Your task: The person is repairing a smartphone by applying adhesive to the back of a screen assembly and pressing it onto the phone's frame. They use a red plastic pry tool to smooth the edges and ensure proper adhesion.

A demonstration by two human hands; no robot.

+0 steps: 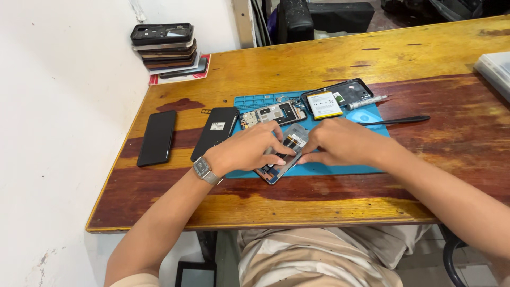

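An opened phone point(287, 154) lies tilted on a blue repair mat point(340, 169) at the middle of the wooden table point(297, 69). My left hand point(245, 149), with a wristwatch on the wrist, rests on the phone's left side, fingers pressing on it. On its right side sits my right hand point(340, 142), fingertips touching the upper edge. Both hands hold the phone down, and much of it is hidden beneath them.
On the mat's far side lie a bare phone frame point(272, 114) and a back housing with a battery point(334, 99). A silver tool point(366, 102) and a black spudger point(396, 121) lie to the right. Two dark phones point(157, 137) point(214, 132) lie left. Several phones are stacked point(166, 48) at the far left corner.
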